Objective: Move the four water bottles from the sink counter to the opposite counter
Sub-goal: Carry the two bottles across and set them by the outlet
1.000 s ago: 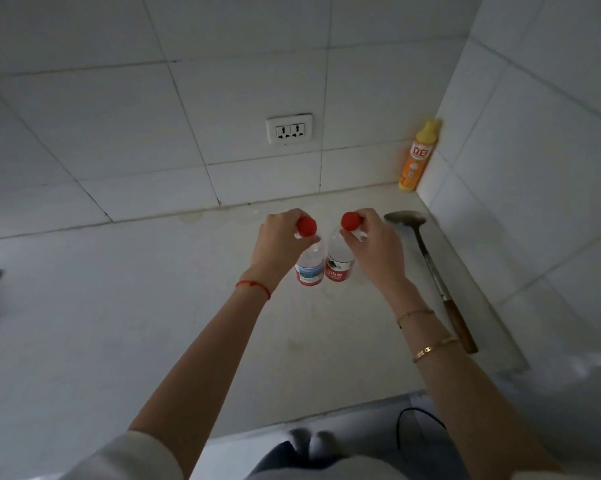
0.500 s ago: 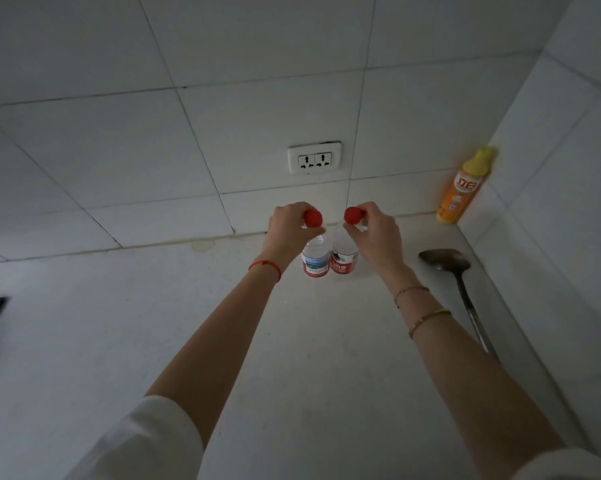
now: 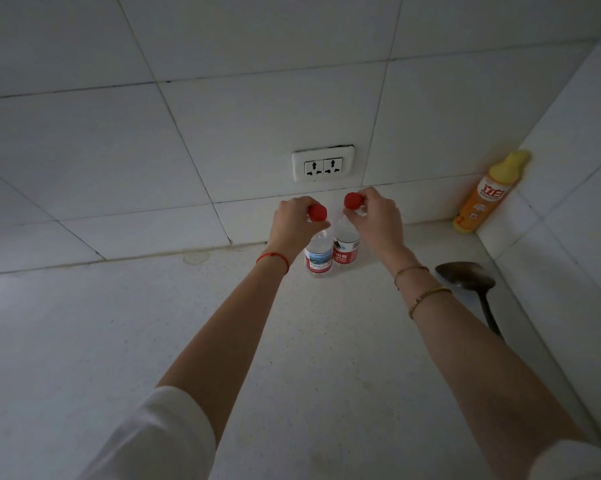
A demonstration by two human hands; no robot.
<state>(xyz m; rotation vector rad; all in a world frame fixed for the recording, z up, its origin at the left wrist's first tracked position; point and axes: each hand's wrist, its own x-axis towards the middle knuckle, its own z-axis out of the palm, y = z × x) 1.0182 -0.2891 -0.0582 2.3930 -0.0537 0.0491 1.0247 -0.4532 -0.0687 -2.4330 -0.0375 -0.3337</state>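
Two clear water bottles with red caps and red labels stand side by side near the back wall of a white counter (image 3: 188, 341). My left hand (image 3: 294, 225) grips the neck of the left bottle (image 3: 318, 256) just under its cap. My right hand (image 3: 375, 218) grips the neck of the right bottle (image 3: 346, 249) the same way. Both bottle bases appear to be at the counter surface; I cannot tell whether they rest on it. Both arms are stretched out forward.
An orange spray bottle (image 3: 486, 195) with a yellow cap stands in the back right corner. A dark metal spatula (image 3: 472, 285) lies along the right wall. A double wall socket (image 3: 323, 163) sits above the bottles. Tiled walls close the back and right.
Both hands have carried the bottles farther from me toward the back wall and lower to the counter. The camera has tilted up, so the counter's front edge is out of view.
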